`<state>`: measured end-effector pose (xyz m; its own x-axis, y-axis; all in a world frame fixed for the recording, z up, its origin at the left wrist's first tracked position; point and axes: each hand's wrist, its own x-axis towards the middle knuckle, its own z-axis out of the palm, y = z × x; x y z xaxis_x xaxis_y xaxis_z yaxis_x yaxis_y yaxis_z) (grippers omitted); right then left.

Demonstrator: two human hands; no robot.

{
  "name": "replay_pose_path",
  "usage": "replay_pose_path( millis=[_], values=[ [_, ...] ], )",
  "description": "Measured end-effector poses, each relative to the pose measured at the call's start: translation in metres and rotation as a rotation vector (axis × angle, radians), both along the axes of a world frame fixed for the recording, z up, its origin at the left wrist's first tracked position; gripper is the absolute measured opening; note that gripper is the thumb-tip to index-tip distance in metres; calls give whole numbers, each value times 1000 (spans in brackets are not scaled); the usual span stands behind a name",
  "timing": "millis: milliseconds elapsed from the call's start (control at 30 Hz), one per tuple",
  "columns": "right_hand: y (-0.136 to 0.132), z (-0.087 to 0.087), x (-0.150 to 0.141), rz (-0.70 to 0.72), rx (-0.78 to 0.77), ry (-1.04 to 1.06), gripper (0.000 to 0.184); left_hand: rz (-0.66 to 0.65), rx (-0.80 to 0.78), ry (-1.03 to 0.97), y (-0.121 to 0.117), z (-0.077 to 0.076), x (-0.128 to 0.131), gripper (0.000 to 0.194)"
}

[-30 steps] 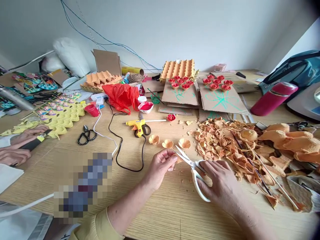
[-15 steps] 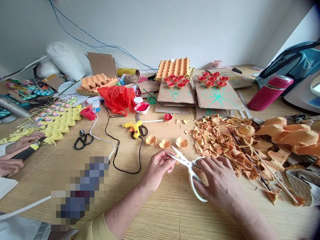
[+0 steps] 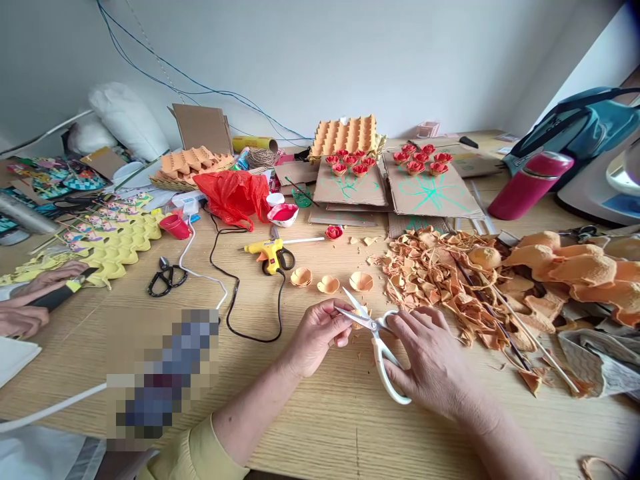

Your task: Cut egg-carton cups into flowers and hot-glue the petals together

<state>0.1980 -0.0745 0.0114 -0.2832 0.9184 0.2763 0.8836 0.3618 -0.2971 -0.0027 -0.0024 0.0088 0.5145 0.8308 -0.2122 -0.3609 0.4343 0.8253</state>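
White-handled scissors (image 3: 389, 373) are in my right hand (image 3: 430, 360), with its fingers through the loops and the blades parted. My left hand (image 3: 320, 337) pinches a small orange egg-carton piece (image 3: 361, 316), which is mostly hidden behind the blades and fingers. The blades lie at my left fingertips, around the piece's edge. Just beyond my hands, cut egg-carton cups stand on the table: a stacked one (image 3: 301, 277) at left, a single one (image 3: 329, 285) in the middle and a petalled one (image 3: 361, 281) at right.
A yellow glue gun (image 3: 271, 257) and a red paper flower (image 3: 333, 232) lie beyond the cups. Orange carton scraps (image 3: 425, 273) heap up at right, near a pink flask (image 3: 531, 185). At left, another person's hand (image 3: 23, 320) holds a box cutter (image 3: 63, 293). Black-handled scissors (image 3: 167, 277) lie nearby.
The scissors and both hands stay nearly in place. A bit more of the orange piece shows behind the blades. The whole view has shifted slightly.
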Motion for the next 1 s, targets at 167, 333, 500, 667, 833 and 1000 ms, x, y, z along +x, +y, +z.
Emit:
replay_pose_path(
  millis=[167, 333, 500, 667, 833, 1000],
  values=[
    [1, 0, -1, 33, -5, 31, 22, -21, -15, -17, -1, 0, 0, 31],
    [1, -1, -2, 41, -2, 42, 19, -22, 3, -6, 0, -1, -1, 32],
    [0, -1, -2, 70, 9, 70, 15, -42, 0, -8, -1, 1, -1, 32],
    [-1, -2, -3, 90, 12, 85, 20, -48, -23, -39, -2, 6, -1, 34],
    [-1, -5, -2, 117, 14, 103, 21, -57, -14, -40, -2, 6, -1, 35],
    [-1, -6, -1, 151, 11, 118, 22, -80, 47, -22, 0, 4, -3, 31]
  ],
)
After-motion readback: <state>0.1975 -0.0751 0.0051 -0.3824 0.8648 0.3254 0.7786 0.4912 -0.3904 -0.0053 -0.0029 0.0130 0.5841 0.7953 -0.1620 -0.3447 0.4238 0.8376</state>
